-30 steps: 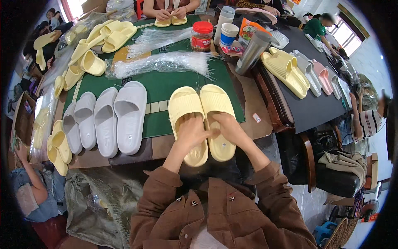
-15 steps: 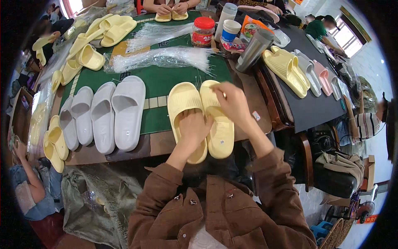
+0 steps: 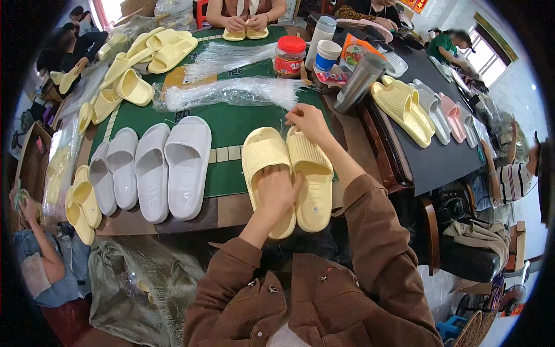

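A pair of pale yellow slide slippers lies side by side at the table's near edge. My left hand (image 3: 276,188) reaches into the left slipper (image 3: 265,149), its fingertips hidden under the strap and its thumb across the inner edges where the two meet. At the toe of the right slipper (image 3: 314,196), my right hand (image 3: 309,122) is closed in a pinch; what its fingertips hold is too small to make out. Beyond the toes lies a bundle of thin, clear plastic strands (image 3: 231,94), partly in a clear bag.
Grey slippers (image 3: 188,173) stand in a row to my left, with small yellow ones (image 3: 82,196) beside them. Yellow slippers (image 3: 173,53) are heaped at the far left. A red-lidded jar (image 3: 289,56), paper cup (image 3: 328,55) and steel tumbler (image 3: 359,82) stand far right. A co-worker's hands (image 3: 245,24) handle slippers opposite.
My right hand has moved from over the right slipper's strap to its toe tip, slightly up and left. My left hand stays in the left slipper. The whole view has shifted slightly.
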Demonstrator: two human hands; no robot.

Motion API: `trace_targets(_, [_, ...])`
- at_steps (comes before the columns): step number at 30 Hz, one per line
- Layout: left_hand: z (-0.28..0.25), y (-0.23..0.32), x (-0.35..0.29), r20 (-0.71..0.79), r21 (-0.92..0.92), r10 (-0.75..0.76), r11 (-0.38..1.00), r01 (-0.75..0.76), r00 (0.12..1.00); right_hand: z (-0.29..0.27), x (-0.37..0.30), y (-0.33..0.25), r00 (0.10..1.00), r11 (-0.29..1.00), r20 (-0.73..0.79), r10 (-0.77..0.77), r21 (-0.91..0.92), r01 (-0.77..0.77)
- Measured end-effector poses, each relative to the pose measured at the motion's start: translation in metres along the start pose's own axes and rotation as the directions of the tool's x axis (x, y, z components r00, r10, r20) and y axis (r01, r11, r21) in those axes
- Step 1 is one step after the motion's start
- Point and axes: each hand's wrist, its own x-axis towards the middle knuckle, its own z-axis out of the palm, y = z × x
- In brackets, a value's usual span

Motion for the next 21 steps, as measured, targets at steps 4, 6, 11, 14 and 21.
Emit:
trace_targets(4, [0.001, -0.003, -0.002, 0.02, -0.018, 0.01, 1.0, -0.01, 1.0, 0.008, -0.007, -0.019, 0.992, 0.97, 0.108, 0.069, 0.224, -0.092])
trace_targets(6, [0.001, -0.002, -0.001, 0.022, -0.008, 0.03, 1.0, -0.03, 0.999, 0.008, -0.008, -0.017, 0.991, 0.979, 0.136, 0.015, 0.199, -0.042])
trace_targets(11, [-0.006, -0.001, 0.0, 0.061, -0.082, 0.018, 0.997, -0.013, 0.998, 0.01, -0.016, -0.022, 0.992, 0.979, 0.118, -0.034, 0.205, 0.009])
trace_targets(14, [-0.005, -0.002, 0.0, 0.088, -0.095, 0.011, 0.995, -0.002, 0.996, 0.012, -0.017, -0.024, 0.991, 0.977, 0.13, 0.009, 0.211, -0.037])
trace_targets(21, [-0.013, -0.004, -0.002, 0.141, -0.082, 0.02, 0.997, -0.008, 0.99, 0.013, -0.021, -0.012, 1.0, 0.92, 0.016, 0.021, 0.39, -0.026])
